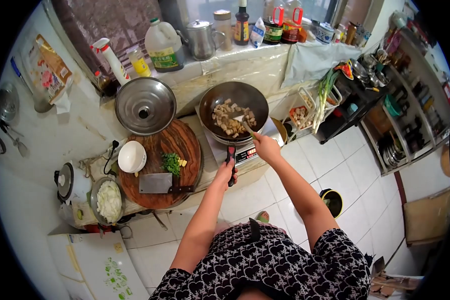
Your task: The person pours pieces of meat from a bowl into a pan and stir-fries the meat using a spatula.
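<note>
A dark wok [233, 89] stands on the cooktop [247, 154], with browned meat pieces [231, 111] spread over its bottom. My left hand [226, 173] is wrapped round the wok's black handle [231, 151]. In my right hand [267, 148] is the handle of a spatula [246, 127], its tip down among the meat. Left of the wok, a round wooden cutting board [186, 142] bears a cleaver [156, 183], chopped green herbs [170, 163], some yellow pieces [182, 163] and a white bowl [132, 156].
A metal lid [145, 106] leans behind the board. Sliced pale vegetables fill a bowl [108, 200] at the left, beside a rice cooker [72, 181]. Bottles, a metal pot [201, 40] and jars line the sill. Green onions [326, 95] lie on a rack at right; a bin [331, 202] stands on the floor.
</note>
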`<state>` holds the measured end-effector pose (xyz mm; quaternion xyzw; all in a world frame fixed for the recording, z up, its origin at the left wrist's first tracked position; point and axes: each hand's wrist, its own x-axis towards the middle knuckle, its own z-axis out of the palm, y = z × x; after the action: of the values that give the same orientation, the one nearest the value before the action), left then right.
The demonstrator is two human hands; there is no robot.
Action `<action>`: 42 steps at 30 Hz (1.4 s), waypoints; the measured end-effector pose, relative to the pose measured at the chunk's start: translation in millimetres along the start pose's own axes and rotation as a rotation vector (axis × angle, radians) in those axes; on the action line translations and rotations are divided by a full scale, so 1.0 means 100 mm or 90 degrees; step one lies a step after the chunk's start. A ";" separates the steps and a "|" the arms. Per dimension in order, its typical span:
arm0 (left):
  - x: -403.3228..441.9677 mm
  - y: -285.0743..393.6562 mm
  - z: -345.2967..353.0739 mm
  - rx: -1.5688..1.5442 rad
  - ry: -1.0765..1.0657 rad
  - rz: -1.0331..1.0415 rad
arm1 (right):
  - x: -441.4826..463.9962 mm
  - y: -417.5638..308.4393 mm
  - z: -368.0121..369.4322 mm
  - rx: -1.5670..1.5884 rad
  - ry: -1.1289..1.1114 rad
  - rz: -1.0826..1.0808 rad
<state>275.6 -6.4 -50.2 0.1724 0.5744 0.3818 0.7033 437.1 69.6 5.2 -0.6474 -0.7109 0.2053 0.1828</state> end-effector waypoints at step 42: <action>0.00 -0.04 -0.01 -0.058 -0.016 0.014 | 0.13 0.26 -0.01 0.021 0.008 -0.019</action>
<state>276.6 -9.5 -53.2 0.1515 0.5457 0.4131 0.7132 458.2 84.5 -7.3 -0.6345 -0.7161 0.2104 0.2008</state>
